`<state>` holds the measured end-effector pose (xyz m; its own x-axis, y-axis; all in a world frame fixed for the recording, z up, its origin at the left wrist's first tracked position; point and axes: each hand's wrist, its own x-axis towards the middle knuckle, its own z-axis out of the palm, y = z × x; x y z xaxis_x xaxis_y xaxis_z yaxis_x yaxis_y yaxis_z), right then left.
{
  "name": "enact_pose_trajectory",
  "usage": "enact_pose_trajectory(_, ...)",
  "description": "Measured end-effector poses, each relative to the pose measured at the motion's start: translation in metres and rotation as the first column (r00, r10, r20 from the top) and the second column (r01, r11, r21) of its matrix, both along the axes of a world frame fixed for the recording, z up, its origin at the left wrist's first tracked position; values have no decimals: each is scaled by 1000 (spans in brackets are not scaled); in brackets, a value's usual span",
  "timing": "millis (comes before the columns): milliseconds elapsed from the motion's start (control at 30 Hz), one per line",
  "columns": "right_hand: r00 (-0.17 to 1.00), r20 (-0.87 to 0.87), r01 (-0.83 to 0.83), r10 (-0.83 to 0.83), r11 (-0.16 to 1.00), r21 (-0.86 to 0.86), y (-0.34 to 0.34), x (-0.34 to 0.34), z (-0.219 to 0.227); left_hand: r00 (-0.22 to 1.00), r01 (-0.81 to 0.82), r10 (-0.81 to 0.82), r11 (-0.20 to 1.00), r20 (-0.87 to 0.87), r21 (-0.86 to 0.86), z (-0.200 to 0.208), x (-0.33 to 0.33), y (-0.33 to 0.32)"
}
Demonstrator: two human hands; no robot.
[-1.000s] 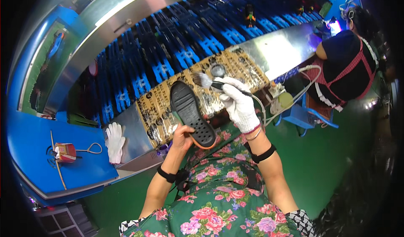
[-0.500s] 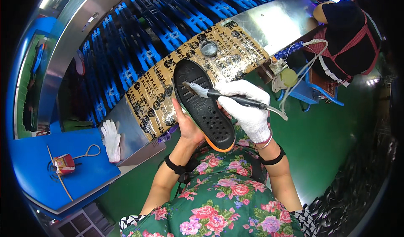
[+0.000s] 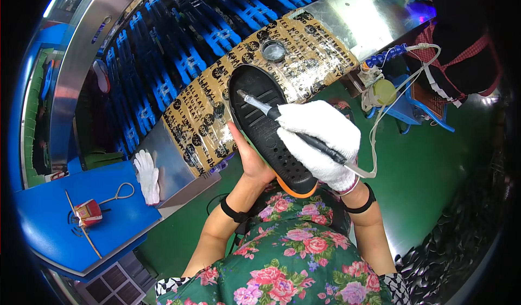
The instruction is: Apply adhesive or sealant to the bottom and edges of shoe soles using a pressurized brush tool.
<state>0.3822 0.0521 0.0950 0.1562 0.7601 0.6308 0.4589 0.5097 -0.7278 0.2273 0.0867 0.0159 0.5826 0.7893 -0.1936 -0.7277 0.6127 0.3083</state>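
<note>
The shoe sole [image 3: 265, 133] is black, orange-edged at the heel; the brush handle [image 3: 316, 142] black; the worn glove [image 3: 326, 123] white; the garment [image 3: 293, 267] green with pink flowers; the cardboard [image 3: 217, 96] tan, black-printed.

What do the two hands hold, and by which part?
Left hand: the black sole, along its left edge, fingers hidden. Gloved right hand: the brush, by its black handle.

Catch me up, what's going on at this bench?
A person's bare left hand supports a black shoe sole, its inner face up. The right hand, in a white glove, holds a brush, its tip apparently touching the sole near the grooves. Beyond the sole, a small round dish sits on the brown covering.
</note>
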Motion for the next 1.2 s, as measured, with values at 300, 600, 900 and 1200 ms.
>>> enact_pose_trajectory(300, 963, 262, 66, -62, 998, -5, -5, -3, -3, 953, -35, 56, 996, -298, 77, -9, 9, -14)
enact_pose_trajectory(600, 995, 46, -89, 90, 996, -20, -16, -15, -13, 975, 149, -121, 978, -186, 144, -44, -4, -17)
enact_pose_trajectory(900, 979, 122, -144, 162, 979, -141, -24, -29, -22, 989, -65, 119, 878, -87, 474, -119, -25, -30)
enact_pose_trajectory(1200, 966, 216, -123, 144, 987, -104, -30, -10, -18, 967, 23, -28, 999, -255, -22, -79, -10, -23)
